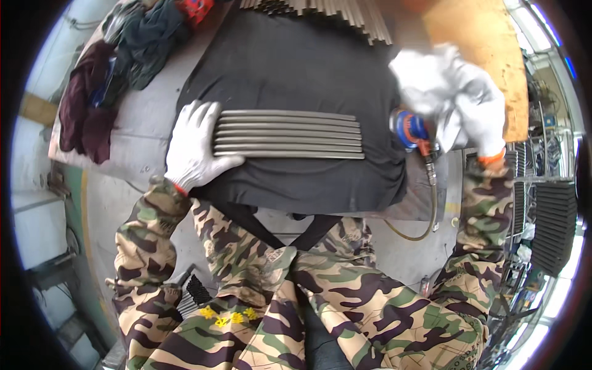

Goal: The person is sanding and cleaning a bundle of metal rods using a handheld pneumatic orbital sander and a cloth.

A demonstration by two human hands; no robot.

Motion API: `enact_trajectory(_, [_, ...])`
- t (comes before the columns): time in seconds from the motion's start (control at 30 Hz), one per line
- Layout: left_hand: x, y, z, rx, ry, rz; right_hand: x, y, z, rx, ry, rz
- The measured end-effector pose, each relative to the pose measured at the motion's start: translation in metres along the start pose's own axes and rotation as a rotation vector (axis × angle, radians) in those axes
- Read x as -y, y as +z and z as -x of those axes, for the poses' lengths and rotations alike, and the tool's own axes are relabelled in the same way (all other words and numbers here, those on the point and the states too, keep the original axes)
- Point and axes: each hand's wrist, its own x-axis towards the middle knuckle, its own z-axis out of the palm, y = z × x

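A row of several grey metal tubes (pixel 290 134) lies side by side on a black cloth (pixel 277 68). My left hand (pixel 193 145), in a white knit glove, rests at the tubes' left ends, fingers stretched out and thumb spread along the near side. To the right, my right hand (pixel 486 120), also gloved, is closed on a crumpled white cloth (pixel 425 77); its fingers are partly hidden and blurred. Just below that cloth is a blue and orange air sander (pixel 409 129) at the right edge of the black cloth.
More metal tubes (pixel 345 15) lie at the far edge. A hose (pixel 431 176) runs from the sander and loops below the table. Dark crumpled garments (pixel 145 46) lie at the far left. A wooden board (pixel 487 43) is at the far right, with racks (pixel 552 225) beyond.
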Motion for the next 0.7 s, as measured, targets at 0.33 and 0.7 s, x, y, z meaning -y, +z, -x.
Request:
enact_trajectory(0.33, [0.009, 0.019, 0.001, -0.155, 0.116, 0.082, 0.046, 0.296, 0.034, 0.337, -0.447, 0.716])
enact_trajectory(0.7, [0.018, 0.013, 0.005, -0.052, 0.086, 0.137, 0.017, 0.308, 0.022, 0.334, -0.426, 0.537])
